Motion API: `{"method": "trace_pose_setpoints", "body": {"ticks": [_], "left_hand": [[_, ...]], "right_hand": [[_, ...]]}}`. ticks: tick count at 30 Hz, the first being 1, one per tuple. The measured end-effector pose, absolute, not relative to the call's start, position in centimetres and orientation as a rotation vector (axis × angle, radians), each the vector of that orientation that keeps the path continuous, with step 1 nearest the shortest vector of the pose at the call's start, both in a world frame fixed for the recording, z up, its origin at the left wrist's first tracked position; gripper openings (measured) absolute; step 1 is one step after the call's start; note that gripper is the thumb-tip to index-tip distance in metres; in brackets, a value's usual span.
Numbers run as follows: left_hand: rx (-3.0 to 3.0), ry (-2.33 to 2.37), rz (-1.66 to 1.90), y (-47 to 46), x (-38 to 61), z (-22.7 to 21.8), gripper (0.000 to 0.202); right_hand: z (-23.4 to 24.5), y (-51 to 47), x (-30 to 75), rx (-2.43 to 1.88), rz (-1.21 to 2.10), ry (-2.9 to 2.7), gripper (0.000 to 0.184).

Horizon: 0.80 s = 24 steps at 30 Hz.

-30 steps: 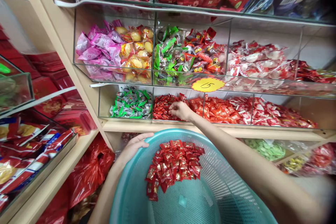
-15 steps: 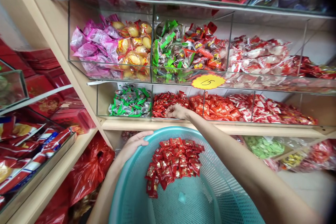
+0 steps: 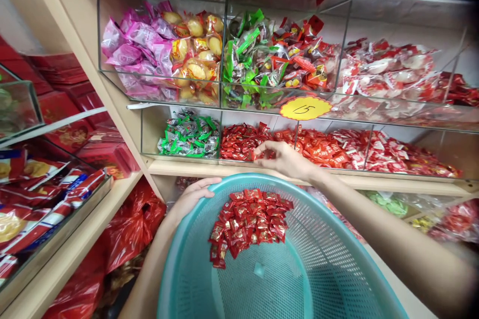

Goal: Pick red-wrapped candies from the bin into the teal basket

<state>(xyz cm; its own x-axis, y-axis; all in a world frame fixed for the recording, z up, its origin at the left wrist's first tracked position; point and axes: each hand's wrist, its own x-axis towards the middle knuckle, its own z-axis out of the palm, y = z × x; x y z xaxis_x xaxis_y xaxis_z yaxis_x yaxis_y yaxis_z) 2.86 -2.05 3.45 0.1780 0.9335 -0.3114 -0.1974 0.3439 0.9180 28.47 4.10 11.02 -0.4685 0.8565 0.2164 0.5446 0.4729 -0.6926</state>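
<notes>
My left hand point(image 3: 196, 197) grips the left rim of a teal plastic basket point(image 3: 299, 259), fingers over the edge and thumb out of sight. A cluster of small red-and-gold wrapped candies point(image 3: 250, 222) lies toward the basket's far side. Beyond the far rim, my right hand point(image 3: 282, 159) is at the front of a low bin of red-wrapped candies point(image 3: 243, 139). Its fingers are curled together, with a bit of red wrapper showing at the tips; how many pieces it holds is hidden.
Green-and-silver candies point(image 3: 189, 134) and orange-red candies point(image 3: 322, 147) fill neighbouring bins. Above, clear-walled bins hold pink packets point(image 3: 140, 50) and yellow sweets point(image 3: 194, 67). A yellow price tag point(image 3: 305, 108) hangs at the shelf edge. Red plastic bags point(image 3: 132, 224) are at lower left.
My right hand has drawn back from the bin toward me and to the right, fingers curled. The shelves sit slightly higher in view. My left hand stays on the basket rim.
</notes>
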Motion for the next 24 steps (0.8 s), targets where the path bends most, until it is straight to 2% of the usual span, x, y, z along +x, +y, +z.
{"method": "trace_pose_setpoints", "body": {"ticks": [9,16,24], "left_hand": [[0.951,1.098,0.964,-2.2,2.4,3.0,0.047],[0.89,1.046,0.959,-1.9,2.5,2.6,0.046],[0.873,1.009,0.988,-1.9,2.5,2.5,0.045]], "right_hand": [[4.6,-3.8,25.6,-0.872,0.613,-2.743,0.02],[3.9,-3.8,22.9,-0.72,0.28,-2.952,0.015],[3.4,-2.9,20.4,-0.609,0.132,-3.055,0.018]]}}
